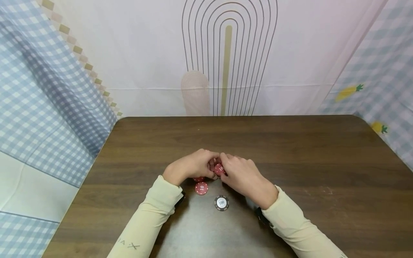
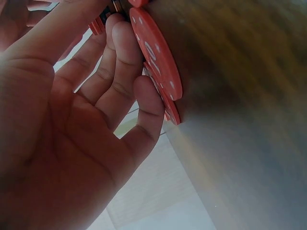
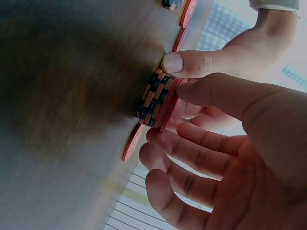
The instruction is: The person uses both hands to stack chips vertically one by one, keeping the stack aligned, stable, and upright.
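Note:
Between the two hands stands a short stack of poker chips (image 3: 156, 98), black-and-tan ones below and red ones on top. My right hand (image 1: 245, 175) pinches the top red chip (image 1: 219, 169), marked 10, with thumb and fingertips at its edge. From the other side, my left hand (image 1: 193, 165) holds the stack, its thumb tip at the lower edge and its fingers partly hidden behind. Close under the left hand lie red chips, one marked 10 (image 1: 201, 188) and another (image 1: 198, 178) partly covered by that hand. In the left wrist view, red chips (image 2: 156, 55) overlap beside the curled fingers.
A black-and-tan chip marked 100 (image 1: 221, 203) lies nearer the body, between the forearms. The brown wooden table (image 1: 306, 143) reaches back to a white patterned cloth (image 1: 145, 64). Blue checked cloth (image 1: 61, 82) hangs at the left and right sides.

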Tool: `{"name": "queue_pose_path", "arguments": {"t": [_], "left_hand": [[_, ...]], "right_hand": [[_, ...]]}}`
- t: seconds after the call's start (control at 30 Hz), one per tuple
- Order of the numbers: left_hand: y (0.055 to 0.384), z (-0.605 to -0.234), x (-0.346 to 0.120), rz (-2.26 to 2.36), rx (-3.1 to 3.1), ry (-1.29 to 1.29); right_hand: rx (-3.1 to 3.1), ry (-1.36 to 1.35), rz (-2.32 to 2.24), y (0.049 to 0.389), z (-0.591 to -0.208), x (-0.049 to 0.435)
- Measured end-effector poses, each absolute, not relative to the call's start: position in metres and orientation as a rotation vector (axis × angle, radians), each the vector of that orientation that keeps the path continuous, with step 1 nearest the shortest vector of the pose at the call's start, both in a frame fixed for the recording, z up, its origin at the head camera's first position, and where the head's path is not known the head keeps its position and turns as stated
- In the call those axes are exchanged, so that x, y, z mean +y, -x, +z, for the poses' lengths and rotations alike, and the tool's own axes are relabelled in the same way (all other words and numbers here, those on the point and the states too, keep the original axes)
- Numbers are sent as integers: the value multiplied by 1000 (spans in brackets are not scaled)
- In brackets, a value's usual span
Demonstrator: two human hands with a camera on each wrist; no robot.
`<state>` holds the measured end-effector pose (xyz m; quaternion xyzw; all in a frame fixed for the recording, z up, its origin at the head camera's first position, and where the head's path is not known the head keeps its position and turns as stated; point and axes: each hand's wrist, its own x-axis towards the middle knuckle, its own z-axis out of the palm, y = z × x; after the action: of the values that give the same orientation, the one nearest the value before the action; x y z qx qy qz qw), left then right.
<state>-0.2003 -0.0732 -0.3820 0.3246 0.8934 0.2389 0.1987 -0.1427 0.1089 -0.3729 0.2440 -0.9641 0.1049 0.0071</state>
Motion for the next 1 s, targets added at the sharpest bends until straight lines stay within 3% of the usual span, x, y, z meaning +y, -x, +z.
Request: {"name": "queue_pose_path", "arguments": {"t": [1.0], "left_hand": [[201,-382,-75,708,2473,-918]], "right_hand": [[-3097,-810,356,128,-333,114]]}}
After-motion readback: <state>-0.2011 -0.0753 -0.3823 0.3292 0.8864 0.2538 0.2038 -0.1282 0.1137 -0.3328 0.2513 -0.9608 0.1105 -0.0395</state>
